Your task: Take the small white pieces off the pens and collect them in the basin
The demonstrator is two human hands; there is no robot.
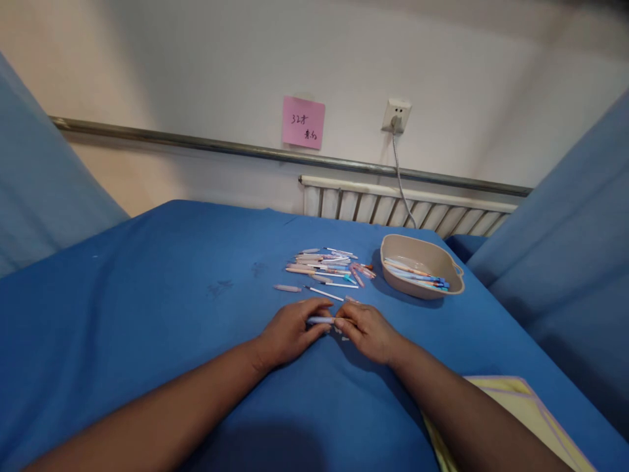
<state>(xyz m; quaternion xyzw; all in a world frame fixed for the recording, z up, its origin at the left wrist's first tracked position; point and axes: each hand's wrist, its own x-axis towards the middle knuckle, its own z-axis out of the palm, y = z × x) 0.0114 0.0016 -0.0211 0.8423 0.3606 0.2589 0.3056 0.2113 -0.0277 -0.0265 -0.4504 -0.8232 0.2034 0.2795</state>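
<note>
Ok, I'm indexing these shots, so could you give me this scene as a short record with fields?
Left hand: left hand, fingers and thumb on a pale pen
Right hand: right hand, fingertips at the pen's other end
Beyond the hands: loose pens and pen parts, spread in a pile
Container: beige basin, right of the pile, with several pens inside
Surface: blue cloth
Near right forearm: yellow cloth
Wall: pink note; socket with a plug in it
</note>
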